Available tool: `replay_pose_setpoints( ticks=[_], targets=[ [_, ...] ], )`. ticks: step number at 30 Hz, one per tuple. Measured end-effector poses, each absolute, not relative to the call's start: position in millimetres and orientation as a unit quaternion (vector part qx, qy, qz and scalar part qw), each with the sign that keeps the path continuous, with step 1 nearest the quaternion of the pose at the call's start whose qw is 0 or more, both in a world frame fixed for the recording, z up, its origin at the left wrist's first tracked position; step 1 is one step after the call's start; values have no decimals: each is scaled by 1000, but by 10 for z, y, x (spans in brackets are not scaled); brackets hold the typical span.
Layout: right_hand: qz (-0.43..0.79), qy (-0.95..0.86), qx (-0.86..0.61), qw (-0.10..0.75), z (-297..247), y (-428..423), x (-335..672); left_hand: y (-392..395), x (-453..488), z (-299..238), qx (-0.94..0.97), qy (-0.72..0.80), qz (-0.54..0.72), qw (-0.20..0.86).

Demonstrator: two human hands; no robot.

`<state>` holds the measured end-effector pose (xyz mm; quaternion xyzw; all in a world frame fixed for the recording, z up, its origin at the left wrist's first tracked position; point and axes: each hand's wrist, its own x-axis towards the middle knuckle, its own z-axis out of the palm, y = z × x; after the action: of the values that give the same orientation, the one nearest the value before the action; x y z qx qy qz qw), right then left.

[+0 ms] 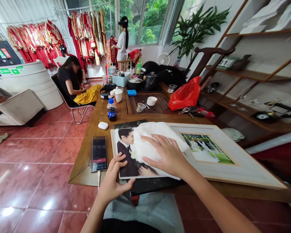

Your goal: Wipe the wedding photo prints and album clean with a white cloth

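A wedding photo print (126, 155) lies near the table's front edge, showing a person in a dark suit. A bunched white cloth (165, 129) covers its right part. My right hand (167, 153) lies over the cloth, fingers spread and pressing down on it. With fingers and thumb apart, my left hand (116, 176) touches the photo's lower left edge. A large light-wood picture frame (247, 161) rests to the right, partly behind the cloth and my right arm. Inside its white mat is a smaller outdoor photo (207, 149).
Left of the photo are a phone (99, 155) on a cable and a white earbud case (103, 125). A cola bottle (112, 110), white bowl (151, 101) and red plastic bag (185, 95) stand farther back. Wooden shelves (252, 74) flank the right; a seated person (71, 81) is at left.
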<state>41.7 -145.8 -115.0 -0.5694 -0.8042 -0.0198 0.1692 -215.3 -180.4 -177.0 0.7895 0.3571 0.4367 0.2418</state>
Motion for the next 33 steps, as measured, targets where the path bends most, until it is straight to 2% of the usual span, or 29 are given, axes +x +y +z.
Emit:
replay_pose_setpoints(
  ticks=[10,23,33],
  targets=[
    [-25,-762,-628,153,-1199,-1311,701,-1809,-2155,-1783,788,359,434,250],
    [-8,-819,-553,153,-1065,-1099,-111,-1812,-2155,-1764,789,360,435,243],
    [-10,-813,-561,157,-1059,-1079,68,-1801,-2157,-1787,788,364,437,234]
  ],
)
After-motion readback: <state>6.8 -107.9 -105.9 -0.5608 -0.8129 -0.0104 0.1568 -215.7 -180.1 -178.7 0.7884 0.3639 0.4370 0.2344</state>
